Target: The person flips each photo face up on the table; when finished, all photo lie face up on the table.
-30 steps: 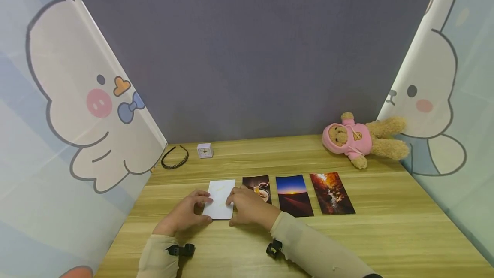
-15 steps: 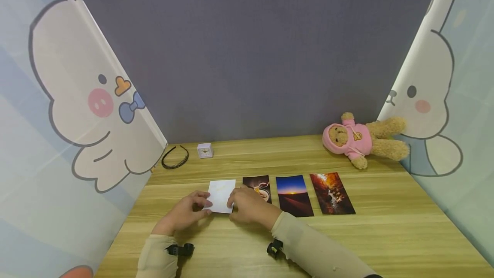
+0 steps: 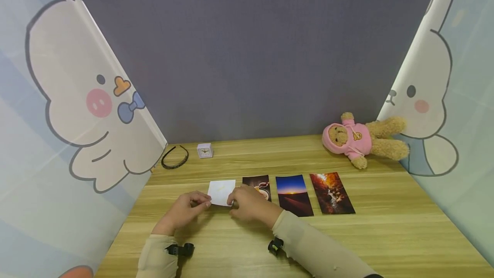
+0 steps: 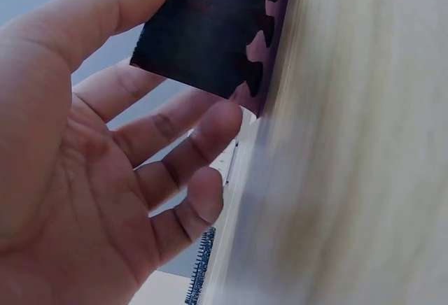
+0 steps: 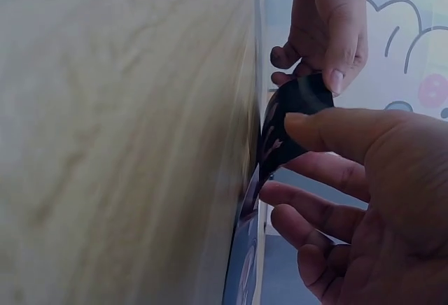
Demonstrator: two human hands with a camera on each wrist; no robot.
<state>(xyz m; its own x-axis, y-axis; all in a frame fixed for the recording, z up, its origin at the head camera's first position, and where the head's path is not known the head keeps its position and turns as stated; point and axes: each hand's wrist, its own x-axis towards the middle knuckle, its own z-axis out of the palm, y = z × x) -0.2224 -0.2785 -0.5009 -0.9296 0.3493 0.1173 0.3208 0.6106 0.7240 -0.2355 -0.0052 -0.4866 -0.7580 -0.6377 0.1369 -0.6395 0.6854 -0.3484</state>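
Observation:
A photo card [image 3: 221, 193] with its white back up lies left of the other photos, its near edge raised off the table. My left hand [image 3: 187, 209] pinches its near left corner between thumb and index finger, the other fingers loosely bent. On the near right side, my right hand [image 3: 248, 203] pinches the card between thumb and fingers. Both wrist views show the dark printed underside of the photo card [image 4: 203, 32], bent upward in the right wrist view. A photo of a cup [image 3: 260, 182] sits right beside it, partly hidden by my right hand.
Further right lie a sunset photo [image 3: 294, 196] and an autumn stream photo [image 3: 332, 194], face up. At the back of the wooden table [image 3: 239, 252] are a black headband [image 3: 175, 166], a small white clock [image 3: 205, 151] and a teddy bear in a pink hoodie [image 3: 360, 138].
The card's near edge has risen from the table and tipped away, so its white back looks shorter. Both hands have moved slightly forward with it.

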